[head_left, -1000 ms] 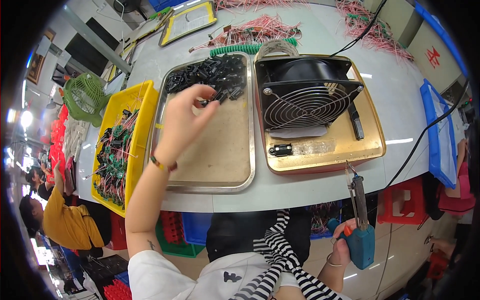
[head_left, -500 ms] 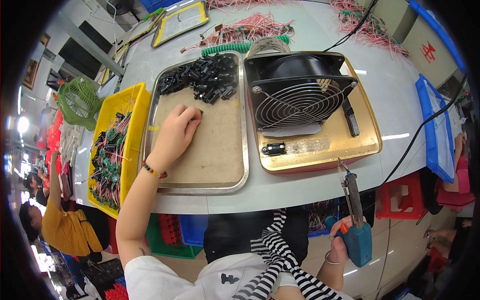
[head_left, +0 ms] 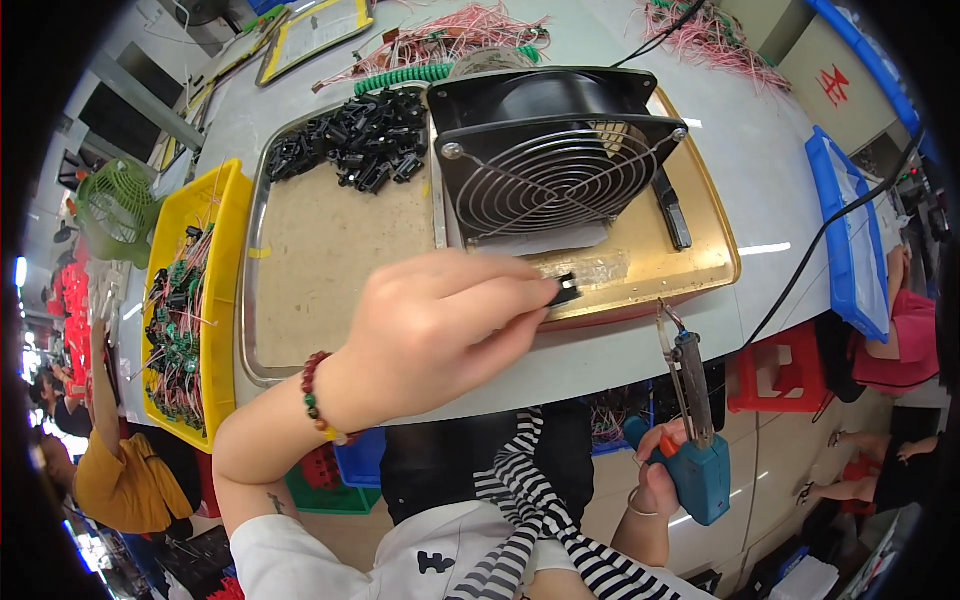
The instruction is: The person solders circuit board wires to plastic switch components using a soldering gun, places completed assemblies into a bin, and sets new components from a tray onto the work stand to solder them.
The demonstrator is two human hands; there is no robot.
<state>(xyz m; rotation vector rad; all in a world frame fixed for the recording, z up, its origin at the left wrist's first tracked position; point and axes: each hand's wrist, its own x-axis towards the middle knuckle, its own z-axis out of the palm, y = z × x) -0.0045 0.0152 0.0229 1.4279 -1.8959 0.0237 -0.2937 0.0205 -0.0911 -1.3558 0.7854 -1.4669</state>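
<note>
My left hand (head_left: pixel 440 325) reaches across to the front left corner of the gold tray (head_left: pixel 690 260). Its thumb and fingers pinch a small black plastic part (head_left: pixel 566 289) with a metal contact, partly hidden by the fingertips. Off the table's front edge, my right hand (head_left: pixel 657 475) grips the handle of a teal soldering gun (head_left: pixel 703 480). The gun's tip points up toward the tray's front edge, apart from the black part. A heap of similar black plastic parts (head_left: pixel 360 140) lies at the far end of the metal-rimmed tray (head_left: pixel 300 330) on the left.
A black fan (head_left: pixel 560 170) with a wire guard stands on the gold tray, beside a black bar-shaped object (head_left: pixel 672 210). A yellow bin (head_left: pixel 230 260) holds wired parts. Bundles of pink wires (head_left: pixel 460 40) lie at the back. A black cable (head_left: pixel 825 235) crosses on the right.
My left hand has moved from the left tray to the gold tray, where its fingers now pinch the black part. The right hand still holds the soldering gun. The whole view has shifted slightly.
</note>
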